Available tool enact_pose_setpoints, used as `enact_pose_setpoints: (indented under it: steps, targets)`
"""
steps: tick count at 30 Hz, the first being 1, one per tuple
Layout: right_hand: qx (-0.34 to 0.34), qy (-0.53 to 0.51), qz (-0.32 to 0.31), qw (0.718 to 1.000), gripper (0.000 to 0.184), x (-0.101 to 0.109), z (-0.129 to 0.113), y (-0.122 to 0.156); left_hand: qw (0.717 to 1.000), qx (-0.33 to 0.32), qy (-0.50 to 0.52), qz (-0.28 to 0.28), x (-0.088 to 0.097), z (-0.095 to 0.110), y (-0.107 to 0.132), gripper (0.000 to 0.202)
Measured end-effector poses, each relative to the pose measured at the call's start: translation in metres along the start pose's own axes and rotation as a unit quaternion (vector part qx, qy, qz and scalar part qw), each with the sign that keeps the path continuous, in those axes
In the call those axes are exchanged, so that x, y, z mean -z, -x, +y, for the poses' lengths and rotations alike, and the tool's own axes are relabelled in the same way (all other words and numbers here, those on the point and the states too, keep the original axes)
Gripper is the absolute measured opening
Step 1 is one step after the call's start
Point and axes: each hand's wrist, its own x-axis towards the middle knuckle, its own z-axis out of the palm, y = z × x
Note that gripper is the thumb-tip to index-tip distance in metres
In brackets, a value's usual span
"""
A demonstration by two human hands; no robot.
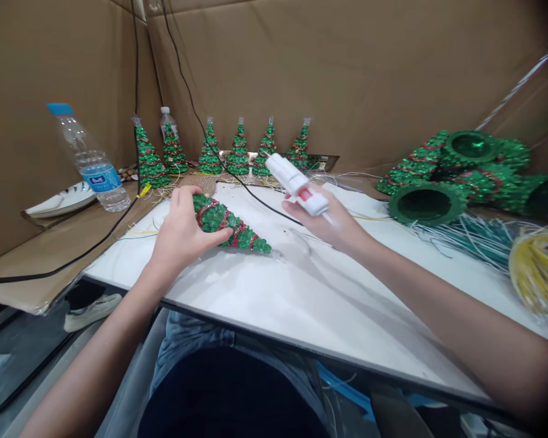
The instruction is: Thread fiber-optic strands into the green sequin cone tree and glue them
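Note:
A small green Christmas tree (231, 225) with red garland lies on its side on the white board (265, 292), its tip pointing right. My left hand (182, 228) is wrapped round its wide end, thumb along the near side. In my right hand (324, 213) is a white hot glue gun (296, 182), raised above the board with its nozzle to the upper left. A clear glue stick shows at the gun's rear. The fingers under the gun are partly hidden.
Several upright trees (238, 149) line the back. Hollow trees (427, 204) pile up at the right beside white, green and yellow wires (534, 264). A water bottle (101, 176) stands left near a plate (66, 199). A black cable (187, 85) hangs across the table.

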Motion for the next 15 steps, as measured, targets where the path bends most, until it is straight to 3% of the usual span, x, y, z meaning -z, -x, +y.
enact_pose_setpoints:
  steps: [7,15]
  targets:
    - [-0.029,-0.143,-0.113,0.983,0.028,-0.036,-0.026,-0.001,1.0,-0.009,0.006,-0.02,0.003,0.002,0.0,0.072]
    - [-0.027,-0.18,-0.14,0.973,0.032,-0.047,-0.019,0.005,0.999,-0.003,0.007,-0.033,0.003,0.0,-0.002,0.065]
